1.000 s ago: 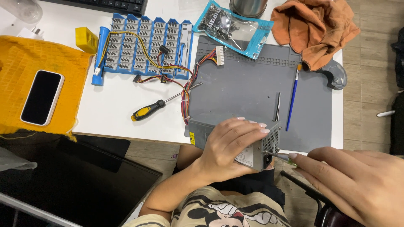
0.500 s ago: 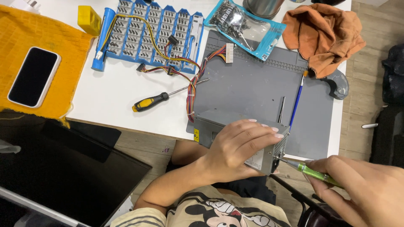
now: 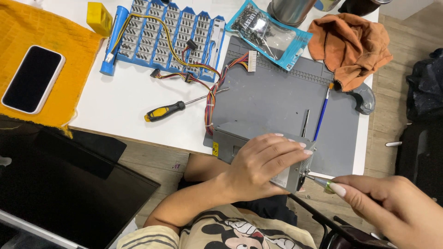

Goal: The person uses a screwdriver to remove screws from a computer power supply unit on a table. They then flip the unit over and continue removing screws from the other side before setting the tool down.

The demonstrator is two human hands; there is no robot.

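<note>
Grey metal power supply box (image 3: 240,145) sits at the near edge of the grey work mat (image 3: 277,101). The left hand (image 3: 258,163) wraps over it, holding it down. The right hand (image 3: 392,205) pinches a small screwdriver (image 3: 318,180), its tip at the box's end, likely working a screw; next it needs steady turning.

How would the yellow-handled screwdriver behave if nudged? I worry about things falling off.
The screwdriver has a round-looking handle and thin shaft, so it would probably roll. It lies near the table edge, so a push could drop it.
</note>
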